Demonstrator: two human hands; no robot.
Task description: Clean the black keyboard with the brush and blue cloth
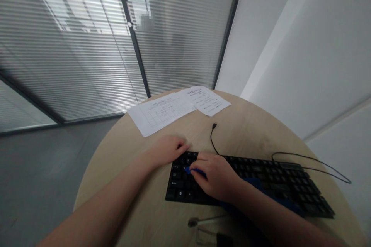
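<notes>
A black keyboard [261, 170] lies on the round wooden table, angled across its near right part. My left hand [168, 149] is at its far left corner, fingers curled and thumb against the edge; the fingertips are partly hidden. Over the keyboard's left keys, my right hand [214, 173] is closed on a blue cloth [188, 170], whose tip touches the keys. More blue material shows beneath my right forearm, over the keyboard's front part. How far it reaches is hidden by the arm.
Printed paper sheets [165, 112] lie at the table's far side. Behind the keyboard, a black cable with a plug [214, 126] sticks out; another loop [319, 160] hangs toward the right edge. Near the front is a thin metal item with a round end [193, 222]. Glass with blinds stands beyond.
</notes>
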